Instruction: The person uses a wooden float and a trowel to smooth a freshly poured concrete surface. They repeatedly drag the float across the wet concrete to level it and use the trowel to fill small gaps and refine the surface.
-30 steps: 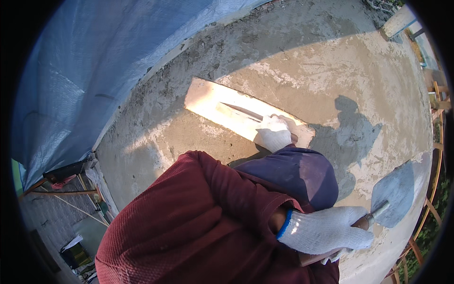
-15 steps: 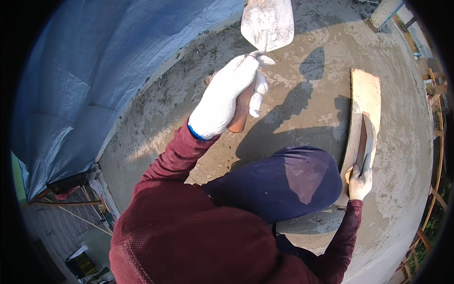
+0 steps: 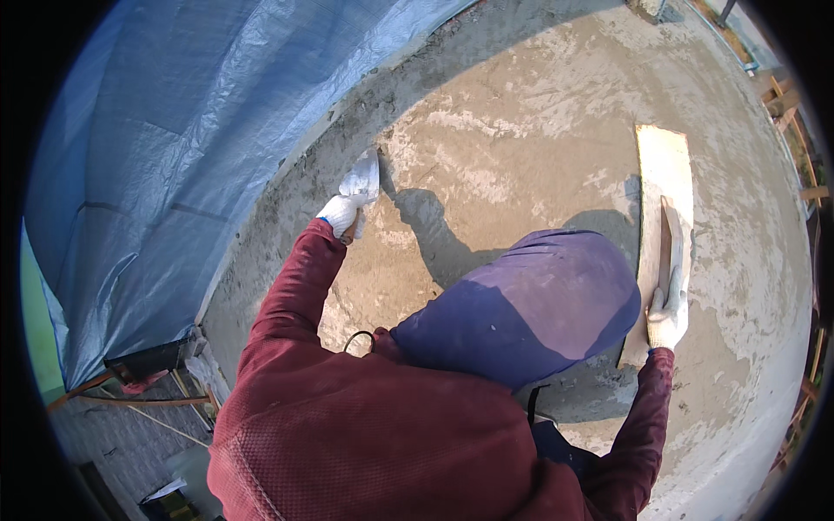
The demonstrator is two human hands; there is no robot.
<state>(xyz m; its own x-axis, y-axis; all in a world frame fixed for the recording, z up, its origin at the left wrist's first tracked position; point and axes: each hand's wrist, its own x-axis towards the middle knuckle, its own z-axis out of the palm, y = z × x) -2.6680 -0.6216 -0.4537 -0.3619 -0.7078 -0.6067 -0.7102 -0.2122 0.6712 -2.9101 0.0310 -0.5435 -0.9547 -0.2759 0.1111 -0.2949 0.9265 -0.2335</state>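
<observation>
My left hand (image 3: 340, 213), in a white knit glove, is closed around the handle of a pointed trowel (image 3: 362, 176). The trowel's pale, cement-smeared blade is down at the grey cement surface (image 3: 512, 139), near its left border. On the other side of my bent knee, my right hand (image 3: 667, 319), also gloved, is closed on the near end of the handle of a long wooden float (image 3: 664, 161). That float lies lengthwise on the cement, pointing away from me, and its handle stands on the board's upper face.
A blue tarp (image 3: 174, 165) hangs along the left edge of the cement. My knee (image 3: 547, 304) rises between my two hands. At the far right stand wooden poles (image 3: 815, 193), and a post base (image 3: 645, 9) sits at the top. Boards and clutter lie lower left.
My left hand has lowered the trowel from up in front of me to the cement at the left. My right hand stays on the float; the view has shifted slightly.
</observation>
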